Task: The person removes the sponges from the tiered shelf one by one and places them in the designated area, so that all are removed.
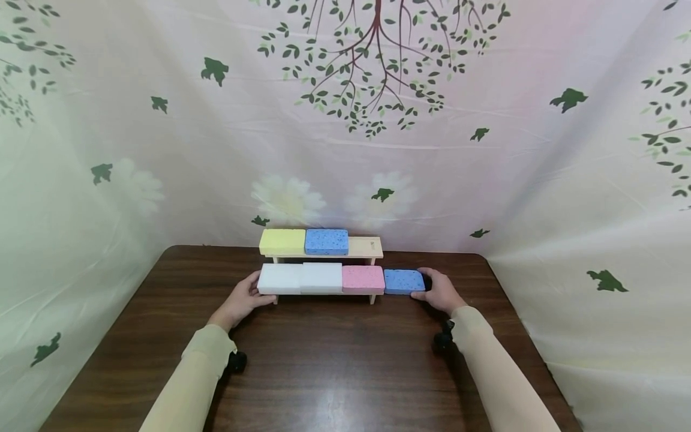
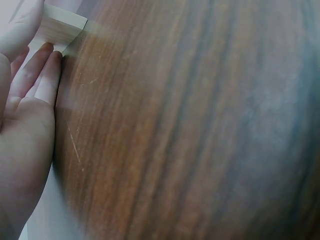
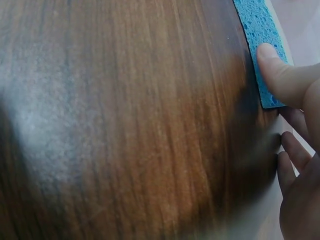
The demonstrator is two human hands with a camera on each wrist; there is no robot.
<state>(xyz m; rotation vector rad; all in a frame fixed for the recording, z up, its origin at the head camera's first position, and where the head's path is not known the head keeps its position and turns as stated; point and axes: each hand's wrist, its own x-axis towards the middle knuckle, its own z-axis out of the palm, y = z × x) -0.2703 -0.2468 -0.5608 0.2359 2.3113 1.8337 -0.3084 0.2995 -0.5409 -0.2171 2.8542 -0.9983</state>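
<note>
My right hand (image 1: 441, 292) grips a speckled blue sponge (image 1: 404, 281) by its right end, with the thumb on its front edge in the right wrist view. Its left edge meets a pink sponge (image 1: 363, 279) on the lower step of a pale wooden two-step rack (image 1: 364, 247). Beside the pink one lie two white sponges (image 1: 280, 279). At the rack's left end my left hand (image 1: 245, 300) touches the outer white sponge, thumb along the front and fingers at the side. In the left wrist view its lower fingers are fairly straight beside the rack's wood (image 2: 66, 24).
On the upper step sit a yellow sponge (image 1: 283, 241) and another blue sponge (image 1: 326, 241), left of a bare stretch of wood. The rack stands near the far edge of a dark wooden table (image 1: 335, 360). A printed cloth (image 1: 335, 156) hangs behind and at both sides.
</note>
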